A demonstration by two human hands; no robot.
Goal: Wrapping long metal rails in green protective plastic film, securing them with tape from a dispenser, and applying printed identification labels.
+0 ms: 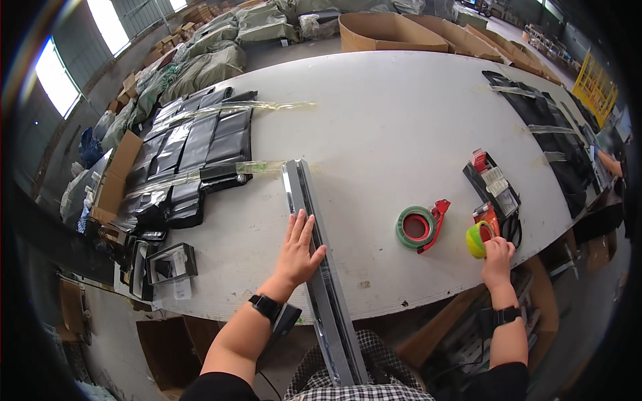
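My left hand (297,257) lies flat with its fingers stretched out on a long grey metal profile (328,294). That profile runs from the middle of the white table (361,113) over the near edge toward my body. At the right, my right hand (498,260) is closed on a yellow-green tape roll (477,239) with a red inner side. Just left of it lies a tape dispenser (435,224), red, loaded with a green roll. Behind my right hand sits a black tray (495,184) holding red items and small labels.
Black plastic sleeves (200,144) are taped down at the left, and more black sheets (548,127) at the right. Small black boxes (170,264) stand near the left edge. Open cardboard boxes (391,33) line the far side. Another person's hand (608,164) shows at far right.
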